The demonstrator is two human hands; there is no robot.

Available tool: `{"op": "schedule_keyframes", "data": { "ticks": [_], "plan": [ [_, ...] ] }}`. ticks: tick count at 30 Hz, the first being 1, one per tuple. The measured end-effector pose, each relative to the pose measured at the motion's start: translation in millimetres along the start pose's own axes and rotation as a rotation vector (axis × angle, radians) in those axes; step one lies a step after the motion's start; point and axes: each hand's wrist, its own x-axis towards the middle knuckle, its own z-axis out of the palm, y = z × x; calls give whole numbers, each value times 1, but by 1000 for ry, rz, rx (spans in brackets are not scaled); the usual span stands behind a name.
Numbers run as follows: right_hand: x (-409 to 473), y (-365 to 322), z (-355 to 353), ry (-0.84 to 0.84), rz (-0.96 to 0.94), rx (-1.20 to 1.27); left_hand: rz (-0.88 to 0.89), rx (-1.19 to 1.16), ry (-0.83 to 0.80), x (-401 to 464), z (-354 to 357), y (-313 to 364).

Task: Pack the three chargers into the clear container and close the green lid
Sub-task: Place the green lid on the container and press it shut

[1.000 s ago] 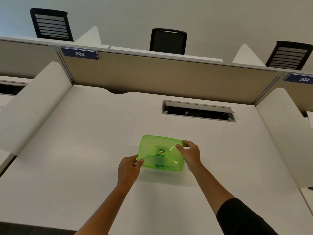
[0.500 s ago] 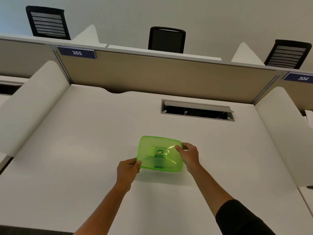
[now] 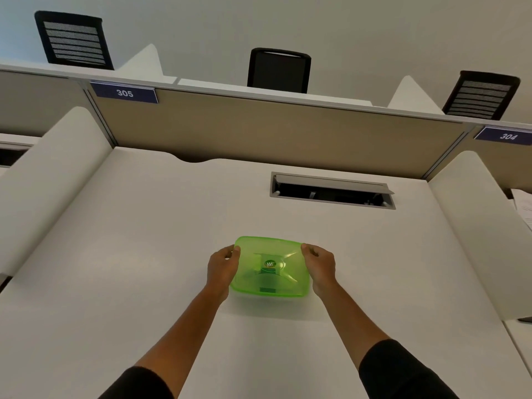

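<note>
A translucent green lid [image 3: 270, 267] with a round sticker at its middle lies over the container in the middle of the white desk [image 3: 144, 254]. My left hand [image 3: 222, 266] grips the lid's left edge, fingers curled at its far left corner. My right hand [image 3: 321, 266] grips the right edge in the same way. The clear container under the lid is barely visible, and I cannot make out the chargers through the green plastic.
A cable hatch [image 3: 332, 190] stands open in the desk behind the container. White side dividers [image 3: 51, 174] flank the desk, and a tan partition [image 3: 273, 133] closes the back. Papers [image 3: 524, 208] lie at the right edge. Black chairs stand beyond the partition.
My left hand has moved from the lid's near left corner up to its left edge. The right hand shifted onto the right edge. The lid now sits flatter.
</note>
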Motion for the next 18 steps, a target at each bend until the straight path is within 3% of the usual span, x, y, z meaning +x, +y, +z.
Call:
{"op": "schedule_keyframes", "data": {
  "ticks": [11,18],
  "plan": [
    [0,8,12,95,89,187,41,87,125,24,21,13],
    [3,13,18,138,47,90,46,91,167,31,21,7]
  ]
}}
